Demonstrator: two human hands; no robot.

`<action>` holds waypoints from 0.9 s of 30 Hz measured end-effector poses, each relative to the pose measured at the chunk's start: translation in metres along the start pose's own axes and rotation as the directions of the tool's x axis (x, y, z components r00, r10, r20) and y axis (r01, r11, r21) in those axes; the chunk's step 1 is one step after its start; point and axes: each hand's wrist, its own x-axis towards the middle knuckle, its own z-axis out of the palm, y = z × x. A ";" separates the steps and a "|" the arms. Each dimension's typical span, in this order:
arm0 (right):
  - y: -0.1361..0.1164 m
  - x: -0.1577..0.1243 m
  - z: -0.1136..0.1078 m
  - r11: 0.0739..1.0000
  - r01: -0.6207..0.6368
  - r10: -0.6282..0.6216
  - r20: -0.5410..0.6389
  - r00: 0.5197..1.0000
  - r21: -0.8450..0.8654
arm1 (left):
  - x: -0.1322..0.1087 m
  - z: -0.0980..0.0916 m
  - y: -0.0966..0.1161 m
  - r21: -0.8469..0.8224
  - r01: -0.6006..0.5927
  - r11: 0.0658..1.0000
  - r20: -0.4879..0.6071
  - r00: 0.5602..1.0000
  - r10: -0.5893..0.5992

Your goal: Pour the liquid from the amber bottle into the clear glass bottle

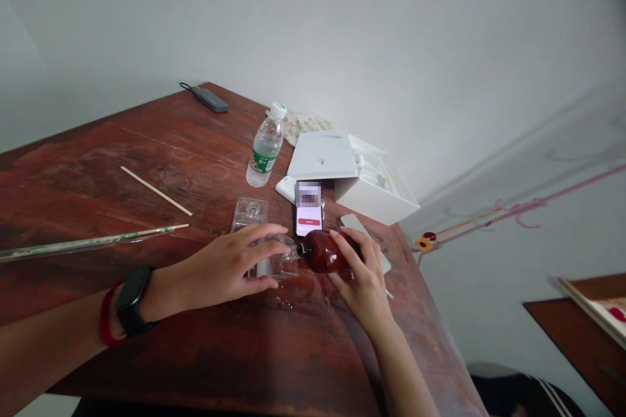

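Observation:
My left hand (244, 260) is curled over a clear square bottle (289, 267) with a threaded neck, which lies on its side; thumb and fingers are on either side of its body. In my right hand (359, 267) is a glossy red-brown rounded bottle (325, 251), tilted sideways with its dark mouth toward the clear neck. The two mouths meet or nearly meet; I cannot tell which. Just behind my left hand sits another clear square piece (251, 210) with a round feature on top. A phone (309, 215) with a lit screen lies beyond the bottles.
A water bottle (265, 146) stands behind, near an open white box (376, 182). A thin stick (156, 191) and a wrapped stick (92, 242) lie at left. A grey device (210, 99) rests by the wall. Wet drops (284, 303) spot the wooden table (220, 352).

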 end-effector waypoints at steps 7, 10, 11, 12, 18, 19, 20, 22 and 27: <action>-0.001 0.000 0.000 1.000 -0.003 0.003 0.002 1.000 -0.006 | -0.001 0.000 0.000 -0.005 -0.009 1.000 -0.007 1.000 0.009; -0.001 0.000 0.000 1.000 0.005 -0.005 0.002 1.000 -0.006 | 0.000 0.000 0.001 0.014 -0.011 1.000 -0.002 1.000 0.011; -0.001 0.000 -0.001 1.000 0.006 -0.006 0.002 1.000 -0.006 | 0.000 0.000 0.001 0.021 -0.008 1.000 0.002 1.000 0.008; -0.001 0.000 -0.001 1.000 0.007 -0.007 0.004 1.000 -0.007 | 0.000 0.000 0.001 0.026 -0.004 1.000 0.004 1.000 0.004; 0.000 -0.001 0.000 1.000 0.008 -0.008 0.012 1.000 -0.017 | 0.000 0.000 0.001 0.025 -0.003 1.000 0.014 1.000 0.002; -0.001 -0.001 -0.001 1.000 0.008 -0.008 0.008 1.000 -0.018 | 0.000 0.000 0.000 0.024 -0.001 1.000 0.013 1.000 0.000; -0.001 -0.001 -0.001 1.000 0.008 -0.008 0.007 1.000 -0.019 | 0.000 0.000 0.000 0.023 -0.001 1.000 0.013 1.000 0.000; -0.001 0.000 -0.001 1.000 0.008 -0.008 0.008 1.000 -0.020 | 0.000 0.001 0.000 0.023 -0.005 1.000 0.012 1.000 0.004; -0.001 0.000 -0.001 1.000 0.011 -0.011 -0.001 1.000 -0.017 | 0.000 0.001 0.000 0.028 0.007 1.000 0.012 1.000 -0.008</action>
